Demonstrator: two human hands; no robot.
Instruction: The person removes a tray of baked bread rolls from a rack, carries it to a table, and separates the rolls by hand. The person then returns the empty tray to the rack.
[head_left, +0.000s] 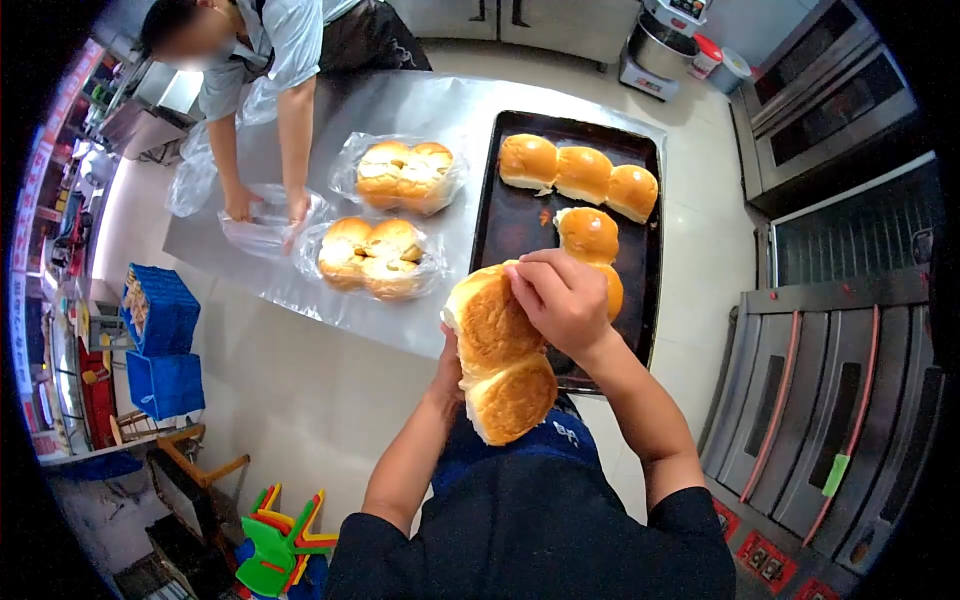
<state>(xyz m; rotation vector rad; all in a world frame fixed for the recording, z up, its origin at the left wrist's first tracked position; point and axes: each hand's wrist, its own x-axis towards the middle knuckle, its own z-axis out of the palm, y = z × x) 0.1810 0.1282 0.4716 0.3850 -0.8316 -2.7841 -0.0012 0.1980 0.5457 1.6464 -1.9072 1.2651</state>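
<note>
A joined piece of bread buns (500, 345) is held up in front of my body, its browned, flat-looking face towards me and pale torn sides showing. My left hand (449, 370) grips it along the left edge, its fingers mostly hidden behind the bread. At the upper right edge, my right hand (562, 298) pinches it with curled fingers. Behind the right hand lies a dark baking tray (515, 218), where a row of glossy buns (580, 172) sits at the far side. Another joined pair of buns (588, 236) on the tray is partly covered by my right hand.
Two bagged bun portions (405, 175) (372, 258) rest on the metal table (455, 110). Across it, a co-worker (290, 50) handles a clear plastic bag (265, 225). Ovens (830, 390) stand to the right; blue crates (163, 310) and colourful stools (280, 545) are at left.
</note>
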